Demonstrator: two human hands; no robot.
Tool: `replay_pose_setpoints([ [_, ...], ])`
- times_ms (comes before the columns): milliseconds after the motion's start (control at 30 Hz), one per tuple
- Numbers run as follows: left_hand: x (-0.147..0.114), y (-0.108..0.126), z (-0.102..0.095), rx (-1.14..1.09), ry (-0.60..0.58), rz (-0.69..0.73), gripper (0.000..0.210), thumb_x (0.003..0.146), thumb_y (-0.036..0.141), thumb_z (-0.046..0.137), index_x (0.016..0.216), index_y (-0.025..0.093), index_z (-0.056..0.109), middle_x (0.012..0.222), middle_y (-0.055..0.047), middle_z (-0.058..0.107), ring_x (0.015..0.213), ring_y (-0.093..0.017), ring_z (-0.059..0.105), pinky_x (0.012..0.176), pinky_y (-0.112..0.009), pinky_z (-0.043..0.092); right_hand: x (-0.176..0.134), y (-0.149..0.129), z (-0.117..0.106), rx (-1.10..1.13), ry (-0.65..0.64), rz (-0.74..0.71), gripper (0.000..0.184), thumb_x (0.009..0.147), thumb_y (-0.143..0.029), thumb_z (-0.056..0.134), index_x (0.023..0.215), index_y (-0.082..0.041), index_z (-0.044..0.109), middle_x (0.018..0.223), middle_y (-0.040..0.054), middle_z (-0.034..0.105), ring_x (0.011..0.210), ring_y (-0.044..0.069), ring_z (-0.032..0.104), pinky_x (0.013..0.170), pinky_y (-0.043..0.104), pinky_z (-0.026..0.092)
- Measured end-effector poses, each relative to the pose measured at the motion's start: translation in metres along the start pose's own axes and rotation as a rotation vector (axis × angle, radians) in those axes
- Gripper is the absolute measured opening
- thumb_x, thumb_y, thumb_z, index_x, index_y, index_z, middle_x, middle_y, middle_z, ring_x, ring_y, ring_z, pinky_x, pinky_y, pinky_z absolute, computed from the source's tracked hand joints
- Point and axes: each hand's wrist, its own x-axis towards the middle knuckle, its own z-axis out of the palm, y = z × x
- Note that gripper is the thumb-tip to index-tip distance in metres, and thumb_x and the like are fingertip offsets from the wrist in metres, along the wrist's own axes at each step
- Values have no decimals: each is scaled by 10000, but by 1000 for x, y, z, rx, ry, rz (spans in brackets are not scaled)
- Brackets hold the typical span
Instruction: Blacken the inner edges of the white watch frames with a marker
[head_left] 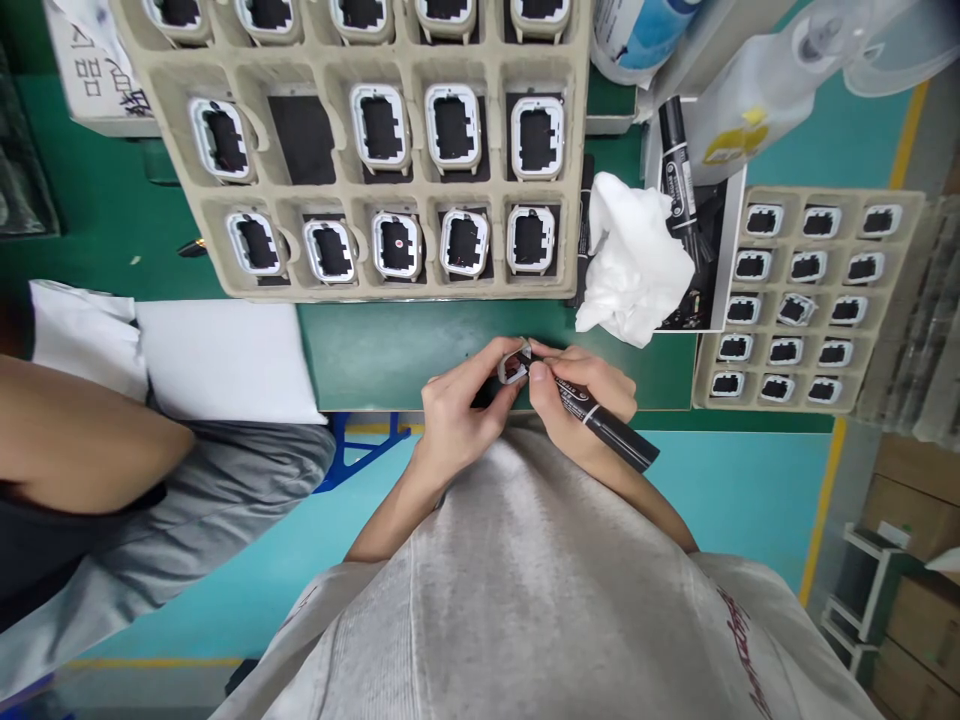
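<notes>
My left hand (466, 398) pinches a small watch case frame (511, 366) near the front edge of the green table. Closed around a black marker pen (611, 432), my right hand (581, 390) brings its tip to the frame's rim; whether they touch is too small to tell. Just beyond my hands lies a beige tray (405, 292) of similar white-rimmed frames in compartments. One compartment (302, 140) in its second visible row from the front shows only a black lining.
Crumpled white tissue (637, 260) lies right of the tray, beside a box holding another marker (677, 165). A plastic bottle (757, 100) stands behind. A second tray (701, 375) of frames sits at the right. Another person's arm (90, 430) is at the left, near a white sheet (225, 360).
</notes>
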Motion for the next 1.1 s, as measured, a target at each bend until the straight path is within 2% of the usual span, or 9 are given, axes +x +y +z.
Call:
replay_pose_setpoints([
  [200,-1,-2,0,-37,8,-19,416,1097,163,893,1489,302,893,1217,4,973,972,-184,947,956,-266,775,-4,1,0,8,3,19,179,1102,-151,852,1126,-315,783,968,-34,918,906,257,983,787,381,851],
  [400,-1,-2,2,-187,35,-51,560,1032,250,1034,1565,293,866,1278,-18,988,1087,-247,991,1073,-349,825,-10,7,2,193,73,70,109,1144,-250,861,1140,-323,780,895,-59,861,823,233,937,864,462,883],
  [567,-2,-4,4,-323,54,-113,619,974,285,1107,1547,269,876,1293,-47,986,1076,-264,995,1073,-372,839,-15,12,2,314,122,149,129,1158,-345,900,1166,-346,772,845,-75,834,721,222,882,776,433,832],
  [733,-2,-4,4,-368,64,-174,592,974,366,1115,1508,239,893,1272,-80,982,1063,-271,991,1061,-383,846,-19,13,-1,309,124,216,214,1157,-509,918,1148,-343,784,787,-60,797,686,230,855,718,422,757],
  [833,-1,-5,4,-393,73,-162,616,965,387,1127,1514,236,892,1273,-85,981,1069,-270,990,1050,-377,847,-17,12,-2,279,88,240,212,1133,-472,950,1162,-349,781,832,-60,824,697,217,843,696,402,729],
  [967,-2,-5,5,-408,87,-135,637,961,321,1127,1546,259,885,1313,-79,977,1129,-266,988,1082,-361,835,-14,10,-2,258,72,187,161,1140,-381,922,1201,-357,775,900,-61,856,701,192,821,693,386,722],
  [1100,-3,-6,5,-374,81,-113,614,1001,293,1080,1576,265,866,1360,-87,972,1147,-271,987,1116,-384,831,-9,8,-2,240,56,168,147,1145,-366,908,1205,-352,774,908,-54,860,755,203,849,702,382,722],
])
